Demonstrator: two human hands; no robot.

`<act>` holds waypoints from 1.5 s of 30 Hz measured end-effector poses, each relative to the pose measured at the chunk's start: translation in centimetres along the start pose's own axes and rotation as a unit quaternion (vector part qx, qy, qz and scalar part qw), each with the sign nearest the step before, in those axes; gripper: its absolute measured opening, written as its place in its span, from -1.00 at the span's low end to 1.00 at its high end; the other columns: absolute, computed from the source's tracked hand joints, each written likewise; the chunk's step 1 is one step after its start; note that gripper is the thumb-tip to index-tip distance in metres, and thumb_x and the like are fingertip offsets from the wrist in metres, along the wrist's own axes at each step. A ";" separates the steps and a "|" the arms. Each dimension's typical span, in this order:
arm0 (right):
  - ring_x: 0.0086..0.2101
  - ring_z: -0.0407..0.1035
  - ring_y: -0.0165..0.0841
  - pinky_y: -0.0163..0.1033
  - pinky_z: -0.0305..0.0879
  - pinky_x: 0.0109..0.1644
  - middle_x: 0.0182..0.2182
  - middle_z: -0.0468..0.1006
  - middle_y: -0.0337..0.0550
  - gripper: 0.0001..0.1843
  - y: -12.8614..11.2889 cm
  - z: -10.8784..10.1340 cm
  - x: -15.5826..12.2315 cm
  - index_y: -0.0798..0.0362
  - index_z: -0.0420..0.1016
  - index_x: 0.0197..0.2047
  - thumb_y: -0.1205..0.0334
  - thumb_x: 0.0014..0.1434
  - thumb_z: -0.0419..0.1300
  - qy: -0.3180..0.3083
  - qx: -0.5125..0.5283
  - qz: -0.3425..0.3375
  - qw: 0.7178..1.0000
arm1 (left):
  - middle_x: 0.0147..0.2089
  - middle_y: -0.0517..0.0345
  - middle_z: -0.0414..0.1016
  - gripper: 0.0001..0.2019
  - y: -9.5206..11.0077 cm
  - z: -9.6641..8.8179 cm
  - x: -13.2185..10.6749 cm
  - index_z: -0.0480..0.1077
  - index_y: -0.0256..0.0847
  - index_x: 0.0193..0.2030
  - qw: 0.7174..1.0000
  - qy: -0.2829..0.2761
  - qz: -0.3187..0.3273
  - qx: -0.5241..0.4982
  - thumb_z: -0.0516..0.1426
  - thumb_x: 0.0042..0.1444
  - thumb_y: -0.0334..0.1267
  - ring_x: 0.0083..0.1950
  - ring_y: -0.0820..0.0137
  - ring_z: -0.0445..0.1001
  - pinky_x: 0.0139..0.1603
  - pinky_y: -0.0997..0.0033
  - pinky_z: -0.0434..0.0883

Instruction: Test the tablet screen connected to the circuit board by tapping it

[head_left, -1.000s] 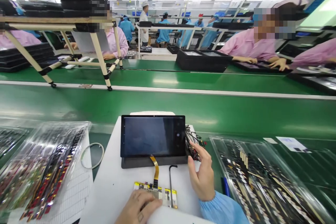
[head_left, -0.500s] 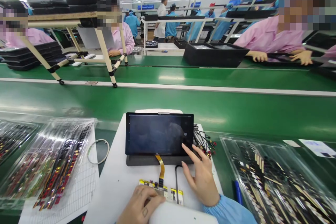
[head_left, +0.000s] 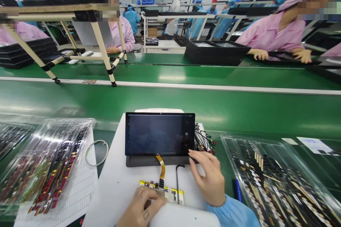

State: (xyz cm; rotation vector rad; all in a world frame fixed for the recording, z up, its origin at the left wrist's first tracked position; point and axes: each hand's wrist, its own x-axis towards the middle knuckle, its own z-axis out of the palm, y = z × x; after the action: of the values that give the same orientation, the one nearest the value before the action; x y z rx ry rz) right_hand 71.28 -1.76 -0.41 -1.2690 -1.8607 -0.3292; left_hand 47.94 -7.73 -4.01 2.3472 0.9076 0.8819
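Screen [head_left: 157, 134] beside right hand [head_left: 209, 175]

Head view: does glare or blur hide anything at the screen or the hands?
Head view: faint reflections on the dark display screen; left hand and right hand read clearly; pale glare on the green work surface beyond; things stretched towards the frame's sides.

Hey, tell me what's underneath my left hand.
Part of a yellow-edged circuit board shows past the left hand, with a gold ribbon cable running to the board's far edge. What lies directly beneath the hand is covered, so I can't tell.
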 end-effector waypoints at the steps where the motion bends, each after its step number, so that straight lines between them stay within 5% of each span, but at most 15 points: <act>1: -0.28 0.30 -0.31 -0.17 0.24 -0.20 -0.31 0.45 -0.17 -0.87 0.3 -0.3 0.1 0.02 0.33 -0.15 0.34 0.24 0.03 0.000 0.001 0.000 1.000 | -0.22 0.03 0.36 -0.62 0.0 -0.1 0.0 0.13 -0.10 0.20 1.000 0.000 0.001 0.000 -0.05 0.24 -0.36 -0.21 0.35 0.38 -0.15 0.31 0.40; 7: -0.42 0.25 -0.40 -0.29 0.23 -0.39 -0.48 0.33 -0.23 -0.80 0.8 -1.8 -0.1 0.00 0.39 -0.36 0.24 0.27 0.01 -0.093 0.023 -0.026 0.995 | -0.24 0.05 0.36 -0.62 0.2 0.0 0.1 0.13 -0.10 0.21 1.000 0.024 0.005 0.000 -0.06 0.25 -0.35 -0.21 0.36 0.36 -0.15 0.33 0.38; 13: -0.49 0.21 -0.41 -0.30 0.19 -0.47 -0.52 0.30 -0.23 -0.67 0.2 -0.7 -0.5 0.02 0.40 -0.43 0.18 0.30 -0.05 -0.121 0.009 -0.046 0.992 | -0.27 0.03 0.33 -0.63 -0.5 0.6 0.3 0.12 -0.19 0.21 0.994 0.086 0.069 0.005 -0.19 0.30 -0.27 -0.26 0.37 0.34 -0.23 0.36 0.37; 18: -0.48 0.27 -0.40 -0.30 0.26 -0.48 -0.53 0.34 -0.22 -0.67 -0.1 -1.2 0.3 0.02 0.36 -0.44 0.22 0.31 -0.08 -0.107 0.010 -0.059 0.992 | -0.21 -0.01 0.35 -0.62 0.0 -1.2 1.1 0.10 -0.22 0.22 0.998 0.006 0.057 -0.007 -0.08 0.26 -0.27 -0.20 0.34 0.36 -0.18 0.34 0.38; 23: -0.42 0.38 -0.38 -0.26 0.36 -0.39 -0.42 0.46 -0.20 -0.76 -0.5 -2.8 0.1 0.00 0.34 -0.33 0.29 0.31 -0.09 -0.109 0.053 -0.078 0.990 | -0.26 0.05 0.37 -0.66 0.9 -2.0 1.9 0.17 -0.19 0.17 0.998 0.013 0.055 -0.020 -0.07 0.26 -0.33 -0.24 0.40 0.37 -0.21 0.43 0.38; 29: -0.45 0.39 -0.40 -0.30 0.36 -0.40 -0.42 0.50 -0.18 -0.82 -0.1 -3.4 -2.8 0.06 0.38 -0.25 0.42 0.26 -0.03 -0.079 0.040 -0.121 0.989 | -0.37 0.11 0.34 -0.70 1.0 -0.4 1.8 0.29 -0.19 0.05 0.990 0.127 0.052 -0.042 -0.15 0.30 -0.27 -0.33 0.43 0.33 -0.30 0.48 0.37; 34: -0.33 0.42 -0.31 -0.21 0.36 -0.29 -0.27 0.53 -0.15 -0.71 0.5 -4.3 -5.7 0.06 0.37 -0.01 0.44 0.22 0.02 -0.110 -0.016 -0.129 0.985 | -0.32 0.07 0.39 -0.71 1.1 -1.6 1.9 0.31 -0.20 0.03 0.998 0.024 0.049 -0.024 -0.13 0.29 -0.30 -0.28 0.42 0.36 -0.23 0.45 0.38; 40: -0.35 0.41 -0.34 -0.24 0.34 -0.31 -0.24 0.53 -0.20 -0.61 1.1 -4.7 -6.8 0.06 0.28 0.11 0.41 0.22 0.02 -0.116 -0.020 -0.127 0.985 | -0.33 0.10 0.42 -0.71 1.3 -2.1 2.3 0.36 -0.23 -0.06 0.999 0.001 0.050 0.009 -0.14 0.30 -0.29 -0.29 0.45 0.37 -0.22 0.49 0.36; 45: -0.34 0.38 -0.34 -0.24 0.32 -0.28 -0.27 0.53 -0.17 -0.70 0.9 -4.3 -6.3 0.11 0.34 0.03 0.43 0.22 0.04 -0.120 -0.021 -0.128 0.984 | -0.30 0.11 0.43 -0.74 1.5 -2.1 2.5 0.31 -0.26 -0.06 0.998 -0.004 0.050 0.030 -0.15 0.30 -0.32 -0.25 0.46 0.38 -0.18 0.51 0.33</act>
State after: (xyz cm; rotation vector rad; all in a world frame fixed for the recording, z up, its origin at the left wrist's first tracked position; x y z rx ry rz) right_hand 75.04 -8.03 -2.73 -1.1377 -2.2407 -0.3677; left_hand 48.52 -6.50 -0.70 2.4637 0.8293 0.8947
